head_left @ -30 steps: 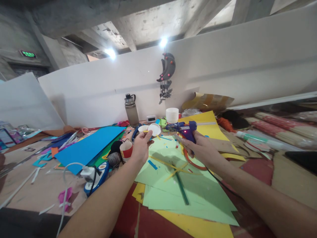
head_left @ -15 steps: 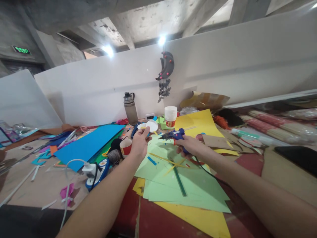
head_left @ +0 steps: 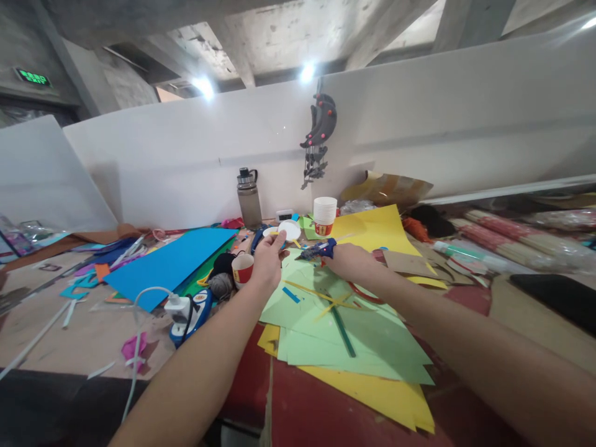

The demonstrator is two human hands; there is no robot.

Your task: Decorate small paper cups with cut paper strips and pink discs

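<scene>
My left hand [head_left: 268, 264] is raised over the table and pinches small white round discs [head_left: 285, 231] with a thin yellow strip across them. My right hand [head_left: 345, 262] grips a blue hot glue gun [head_left: 320, 249], low over the light green paper sheets [head_left: 347, 326]; its nozzle points left toward the discs. The gun's black cord runs back under my right forearm. Yellow strips and a dark green stick [head_left: 343, 330] lie on the green sheets below my hands.
A red and white paper cup [head_left: 243, 270], a ball of grey yarn [head_left: 220, 285] and a blue sheet [head_left: 168, 265] lie to the left. A stack of white cups [head_left: 325, 215] and a water bottle [head_left: 249, 198] stand by the white wall. Yellow paper [head_left: 378, 231] spreads right.
My right hand has lowered the glue gun toward the table and tipped it flatter, nozzle left. My left hand keeps the discs raised, almost in the same place.
</scene>
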